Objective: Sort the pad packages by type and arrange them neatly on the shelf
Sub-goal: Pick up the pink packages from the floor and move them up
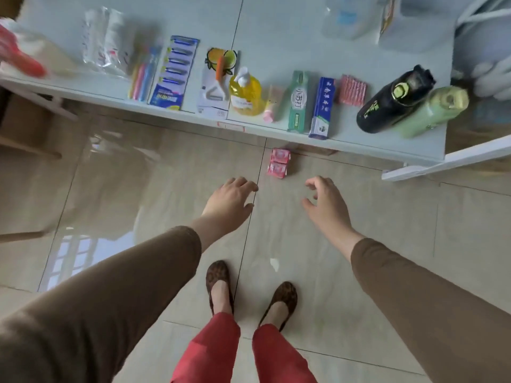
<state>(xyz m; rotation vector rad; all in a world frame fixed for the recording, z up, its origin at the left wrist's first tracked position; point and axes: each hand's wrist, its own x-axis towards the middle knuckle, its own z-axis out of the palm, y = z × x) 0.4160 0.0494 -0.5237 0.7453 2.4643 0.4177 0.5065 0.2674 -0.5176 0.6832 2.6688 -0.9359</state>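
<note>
Head view: brown knit sleeves; left hand and right hand empty, fingers loosely spread. Pink glossy pad packages, two stacked blocks, on glossy tiled floor beside white shelf edge; open floor around.

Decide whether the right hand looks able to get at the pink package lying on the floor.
Probably yes. The right hand is open, holds nothing and hangs near the pink package, which lies on bare floor just in front of the shelf, with nothing between them.
</note>
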